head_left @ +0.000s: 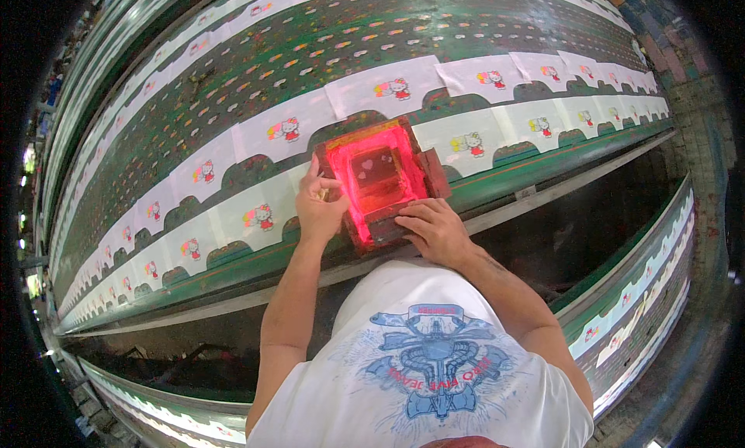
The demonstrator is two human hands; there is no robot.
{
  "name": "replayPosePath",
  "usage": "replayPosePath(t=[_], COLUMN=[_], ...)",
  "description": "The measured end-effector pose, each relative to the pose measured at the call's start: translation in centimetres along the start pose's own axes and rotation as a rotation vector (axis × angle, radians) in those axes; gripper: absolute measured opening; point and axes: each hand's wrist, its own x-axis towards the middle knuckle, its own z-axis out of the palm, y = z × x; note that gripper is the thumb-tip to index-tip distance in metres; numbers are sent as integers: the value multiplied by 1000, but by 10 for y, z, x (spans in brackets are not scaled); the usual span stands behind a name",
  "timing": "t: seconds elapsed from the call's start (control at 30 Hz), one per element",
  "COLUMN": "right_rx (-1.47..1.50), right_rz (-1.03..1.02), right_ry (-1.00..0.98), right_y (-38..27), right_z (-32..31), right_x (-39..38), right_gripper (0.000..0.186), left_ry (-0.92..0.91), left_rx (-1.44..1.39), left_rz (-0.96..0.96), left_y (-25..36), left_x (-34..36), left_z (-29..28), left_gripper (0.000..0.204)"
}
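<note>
A screen printing frame point(332, 154), its inside smeared with bright pink-red ink, lies over the near row of white fabric pieces in front of me. Small heart shapes show through its mesh. My left hand point(320, 207) is closed on the frame's left side, thumb and fingers bent. At the near right corner my right hand point(436, 229) grips the edge, fingers curled over it next to a dark block point(384, 227); whether that block is separate cannot be made out. To either side, white fabric pieces point(458, 130) carry a printed cartoon figure with coloured balloons.
The long green printing table point(497, 176) runs left to right, with rows of fabric pieces and many ink marks on its surface. A pale rail point(574, 172) follows its near edge. Behind me stands another table point(621, 324) with printed pieces. A brick floor point(702, 215) lies at right.
</note>
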Motion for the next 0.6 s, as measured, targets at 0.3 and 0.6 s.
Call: replayPosePath(t=[0.3, 0.6], right_rx=[-29, 136], right_rz=[26, -44], right_ry=[103, 92], right_y=[104, 175], right_z=[-102, -162], right_x=[-65, -94], right_gripper=[42, 38], left_ry=[-12, -33], left_rx=[-100, -219], left_rz=[52, -127], left_y=[2, 18], left_x=[26, 31], left_z=[166, 229], left_gripper=[22, 23])
